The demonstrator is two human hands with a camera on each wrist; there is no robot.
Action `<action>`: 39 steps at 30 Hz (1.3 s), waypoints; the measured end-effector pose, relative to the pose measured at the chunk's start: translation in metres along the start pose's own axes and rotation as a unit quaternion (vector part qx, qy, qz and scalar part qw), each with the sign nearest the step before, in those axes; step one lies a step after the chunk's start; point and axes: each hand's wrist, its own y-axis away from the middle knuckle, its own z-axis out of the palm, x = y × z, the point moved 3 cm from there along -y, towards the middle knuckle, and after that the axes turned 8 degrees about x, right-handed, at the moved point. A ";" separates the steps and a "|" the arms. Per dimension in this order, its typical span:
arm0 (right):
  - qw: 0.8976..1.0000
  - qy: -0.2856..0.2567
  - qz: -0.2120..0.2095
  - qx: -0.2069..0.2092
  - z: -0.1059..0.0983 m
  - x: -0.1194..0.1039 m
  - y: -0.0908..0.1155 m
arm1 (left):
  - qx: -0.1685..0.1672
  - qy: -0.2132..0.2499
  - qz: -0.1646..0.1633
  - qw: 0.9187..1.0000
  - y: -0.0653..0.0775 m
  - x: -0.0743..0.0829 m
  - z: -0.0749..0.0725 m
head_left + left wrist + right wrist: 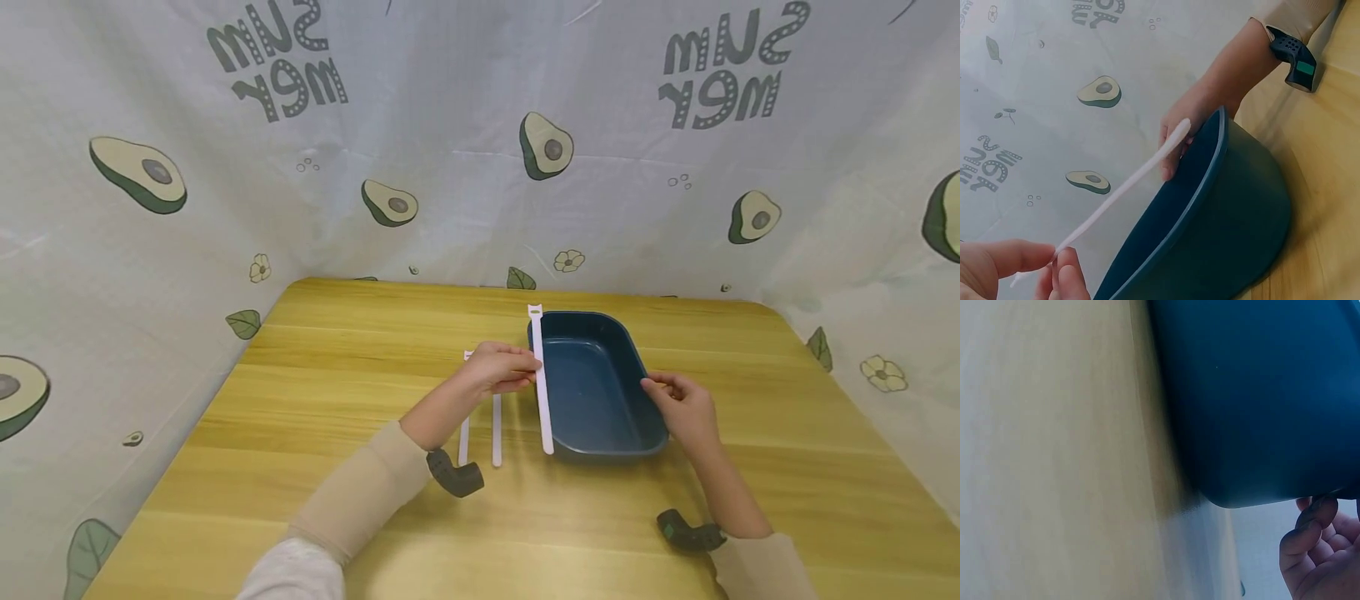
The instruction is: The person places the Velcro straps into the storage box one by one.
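Observation:
My left hand [501, 367] pinches a pale pinkish-white hook-and-loop cable tie [545, 408] between thumb and fingers. The strip hangs over the left rim of a dark blue plastic basin [588, 392], its slotted head at the far end. In the left wrist view the tie [1124, 187] stretches in front of the basin's opening, above the rim. On the basin's right side, my right hand [686, 412] pinches the rim; from below, the right wrist view shows its curled fingers [1310, 534] against the basin's edge. Nothing is visible inside the basin.
Two more pale cable ties lie on the wooden table [315, 433] left of the basin: one tie [497, 429] nearer it, another tie [463, 437] partly behind my left hand. An avocado-patterned curtain [465, 100] encloses the table's back and sides.

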 end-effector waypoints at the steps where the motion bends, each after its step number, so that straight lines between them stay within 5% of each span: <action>1: 1.000 -0.001 0.001 0.000 0.000 0.000 0.000 | 0.000 0.000 -0.001 1.000 -0.001 0.000 0.001; 39: 1.000 -0.014 0.008 0.015 0.001 -0.001 0.000 | 0.002 0.056 -0.020 0.998 -0.040 -0.002 0.081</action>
